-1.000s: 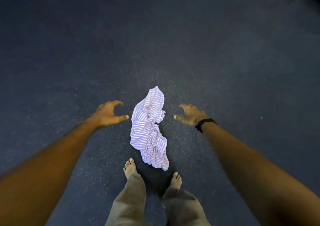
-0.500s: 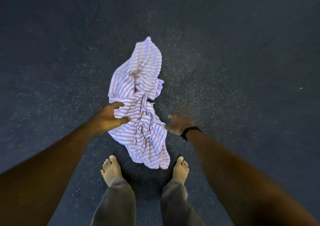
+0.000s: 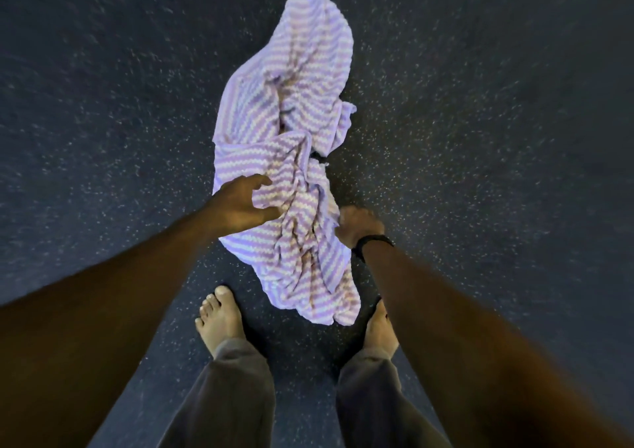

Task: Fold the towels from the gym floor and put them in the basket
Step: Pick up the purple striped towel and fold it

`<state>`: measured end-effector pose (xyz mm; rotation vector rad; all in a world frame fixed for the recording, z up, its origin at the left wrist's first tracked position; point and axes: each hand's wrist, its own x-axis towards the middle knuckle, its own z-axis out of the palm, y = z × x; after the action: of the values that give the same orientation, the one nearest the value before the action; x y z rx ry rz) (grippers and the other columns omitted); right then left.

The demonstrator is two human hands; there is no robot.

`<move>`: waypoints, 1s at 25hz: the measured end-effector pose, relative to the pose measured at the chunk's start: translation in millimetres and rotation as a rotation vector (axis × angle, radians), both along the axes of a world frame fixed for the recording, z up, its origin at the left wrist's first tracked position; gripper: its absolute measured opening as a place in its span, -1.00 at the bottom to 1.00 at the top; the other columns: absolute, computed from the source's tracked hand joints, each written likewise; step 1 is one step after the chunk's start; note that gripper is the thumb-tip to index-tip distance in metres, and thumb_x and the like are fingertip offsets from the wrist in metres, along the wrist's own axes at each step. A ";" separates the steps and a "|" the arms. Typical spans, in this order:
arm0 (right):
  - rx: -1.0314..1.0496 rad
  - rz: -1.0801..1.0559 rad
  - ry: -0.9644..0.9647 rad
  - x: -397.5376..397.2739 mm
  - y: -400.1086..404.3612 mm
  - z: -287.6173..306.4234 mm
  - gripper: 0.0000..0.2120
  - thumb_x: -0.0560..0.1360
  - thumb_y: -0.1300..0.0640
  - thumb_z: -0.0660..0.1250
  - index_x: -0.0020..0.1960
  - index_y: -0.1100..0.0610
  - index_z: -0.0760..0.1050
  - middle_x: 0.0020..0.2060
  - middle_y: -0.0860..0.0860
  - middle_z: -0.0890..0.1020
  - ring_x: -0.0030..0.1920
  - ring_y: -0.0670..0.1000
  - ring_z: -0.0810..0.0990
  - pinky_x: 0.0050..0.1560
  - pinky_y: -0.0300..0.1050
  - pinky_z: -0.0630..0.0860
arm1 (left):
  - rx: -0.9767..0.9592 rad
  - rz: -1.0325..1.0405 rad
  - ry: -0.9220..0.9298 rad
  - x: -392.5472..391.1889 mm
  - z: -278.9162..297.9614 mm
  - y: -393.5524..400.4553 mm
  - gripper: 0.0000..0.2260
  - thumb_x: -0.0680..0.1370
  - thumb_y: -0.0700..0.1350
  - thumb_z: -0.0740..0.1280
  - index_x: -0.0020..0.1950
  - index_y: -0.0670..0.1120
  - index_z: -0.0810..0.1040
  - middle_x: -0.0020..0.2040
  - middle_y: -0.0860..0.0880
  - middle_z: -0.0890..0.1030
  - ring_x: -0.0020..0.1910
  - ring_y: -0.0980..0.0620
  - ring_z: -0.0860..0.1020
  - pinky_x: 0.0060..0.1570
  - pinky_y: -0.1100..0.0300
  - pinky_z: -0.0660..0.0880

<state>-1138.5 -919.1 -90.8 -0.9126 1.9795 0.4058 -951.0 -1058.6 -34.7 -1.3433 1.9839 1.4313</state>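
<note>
A crumpled towel point(image 3: 288, 111) with purple and white stripes lies on the dark speckled gym floor, stretching away from my feet. My left hand point(image 3: 240, 207) is on its near left edge, with fingers and thumb curled round a fold of the cloth. My right hand point(image 3: 360, 224), with a black band on its wrist, is at the towel's near right edge, fingers curled down into the fabric. No basket is in view.
My bare feet point(image 3: 219, 317) stand just behind the towel's near end, the right foot partly hidden by my right forearm. Dark speckled floor point(image 3: 480, 138) surrounds the towel on all sides.
I have bent lower, so the towel looks larger. Both hands came in from either side of the towel and closed on its near edges.
</note>
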 end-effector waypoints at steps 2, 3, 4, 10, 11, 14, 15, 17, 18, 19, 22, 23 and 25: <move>-0.189 -0.163 -0.031 -2.7 -7.7 27.8 -0.65 0.58 0.16 0.17 0.34 0.20 0.33 0.23 0.30 0.46 0.19 0.30 0.47 0.01 0.06 0.40 | 0.002 0.000 -0.016 1.1 16.8 -4.2 -0.43 0.46 0.01 0.44 0.41 -0.08 0.36 0.41 -0.09 0.39 0.37 -0.08 0.37 0.34 0.07 0.33; -0.275 -0.219 -0.071 -5.9 -13.6 46.0 -0.69 0.57 0.22 0.13 0.30 0.23 0.32 0.15 0.33 0.47 0.10 0.30 0.50 -0.08 0.04 0.36 | 0.003 0.010 -0.017 -0.5 30.4 -7.4 -0.44 0.47 0.00 0.44 0.41 -0.08 0.36 0.40 -0.10 0.39 0.37 -0.09 0.37 0.33 0.07 0.33; -0.356 -0.264 -0.096 -12.3 -21.5 70.2 -0.75 0.56 0.28 0.10 0.23 0.25 0.31 0.06 0.32 0.48 0.02 0.27 0.49 -0.11 0.03 0.34 | -0.002 0.022 -0.010 -4.4 50.1 -12.2 -0.45 0.47 -0.01 0.44 0.40 -0.07 0.36 0.39 -0.11 0.40 0.36 -0.10 0.37 0.31 0.08 0.33; -0.435 -0.189 -0.066 -74.0 -97.8 263.3 -0.69 0.56 0.10 0.29 0.12 0.35 0.45 0.05 0.26 0.53 0.10 0.22 0.51 0.03 0.00 0.39 | -0.141 0.039 0.075 -47.1 235.5 -70.0 -0.46 0.45 -0.02 0.47 0.38 -0.09 0.41 0.32 -0.09 0.46 0.31 -0.07 0.44 0.16 0.25 0.31; -0.396 -0.089 -0.059 -83.1 -107.8 298.6 -0.63 0.51 0.06 0.37 0.12 0.35 0.46 0.10 0.27 0.52 0.13 0.22 0.50 0.05 -0.02 0.39 | -0.169 0.025 0.099 -53.6 269.0 -80.0 -0.45 0.44 0.01 0.48 0.37 -0.10 0.42 0.33 -0.09 0.47 0.31 -0.06 0.44 0.16 0.26 0.31; -0.466 -0.019 0.028 -108.4 -139.5 427.0 -0.70 0.46 0.09 0.39 0.11 0.24 0.49 0.13 0.23 0.53 0.13 0.22 0.53 0.04 -0.04 0.45 | -0.265 -0.014 0.139 -69.8 385.8 -107.6 -0.37 0.40 0.11 0.45 0.39 -0.12 0.41 0.36 -0.10 0.46 0.33 -0.05 0.43 0.23 0.23 0.31; -0.534 -0.012 0.083 -115.3 -149.0 475.2 -0.75 0.47 0.08 0.37 0.07 0.20 0.50 0.09 0.21 0.56 0.11 0.23 0.55 0.00 -0.05 0.46 | -0.299 -0.023 0.148 -74.0 427.9 -113.6 -0.32 0.38 0.17 0.44 0.41 -0.10 0.39 0.38 -0.11 0.44 0.36 -0.06 0.41 0.28 0.21 0.30; -0.661 0.011 0.155 -128.7 -163.1 572.1 -0.79 0.49 0.05 0.35 0.04 0.16 0.49 0.06 0.19 0.58 0.08 0.24 0.55 -0.06 -0.06 0.44 | -0.375 -0.036 0.188 -83.5 513.0 -122.7 -0.28 0.36 0.25 0.40 0.42 -0.06 0.37 0.39 -0.10 0.43 0.37 -0.05 0.39 0.32 0.18 0.28; -0.709 0.028 0.175 -135.6 -166.7 618.4 -0.79 0.50 0.04 0.34 0.04 0.16 0.48 0.06 0.18 0.58 0.07 0.24 0.54 -0.07 -0.06 0.42 | -0.421 -0.040 0.210 -88.5 553.2 -125.4 -0.33 0.40 0.20 0.41 0.42 -0.06 0.37 0.39 -0.10 0.43 0.37 -0.04 0.39 0.32 0.19 0.28; -0.756 0.051 0.199 -140.8 -168.3 658.8 -0.80 0.51 0.05 0.33 0.04 0.16 0.47 0.06 0.17 0.58 0.07 0.24 0.54 -0.09 -0.06 0.40 | -0.466 -0.049 0.230 -92.6 588.0 -126.7 -0.39 0.45 0.12 0.43 0.42 -0.06 0.37 0.38 -0.09 0.43 0.37 -0.04 0.40 0.31 0.20 0.28; -0.896 0.054 0.244 -164.8 -154.4 778.2 -0.78 0.51 0.02 0.31 0.00 0.17 0.47 0.04 0.18 0.58 0.06 0.25 0.53 -0.05 -0.03 0.44 | -0.576 -0.082 0.275 -107.6 697.2 -115.9 -0.41 0.46 0.10 0.43 0.42 -0.06 0.37 0.37 -0.10 0.45 0.35 -0.03 0.42 0.30 0.22 0.29; -0.939 0.039 0.247 -175.1 -144.2 815.8 -0.76 0.51 -0.01 0.31 -0.02 0.17 0.47 0.02 0.19 0.59 0.04 0.25 0.54 -0.03 0.00 0.48 | -0.612 -0.109 0.292 -113.1 732.6 -108.8 -0.37 0.43 0.15 0.42 0.42 -0.06 0.38 0.36 -0.11 0.46 0.34 -0.03 0.43 0.30 0.21 0.29; -1.004 0.030 0.265 -193.1 -117.7 881.2 -0.75 0.50 -0.07 0.31 -0.07 0.13 0.46 -0.02 0.20 0.61 0.01 0.25 0.55 -0.01 0.06 0.51 | -0.679 -0.162 0.340 -122.5 794.7 -91.0 -0.33 0.38 0.20 0.41 0.41 -0.06 0.39 0.33 -0.11 0.48 0.33 -0.05 0.44 0.32 0.16 0.31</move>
<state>-1331.7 -1036.9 790.4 -1.5437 2.4245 -0.5538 -1073.5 -1149.5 759.9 -1.1776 2.9031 0.9898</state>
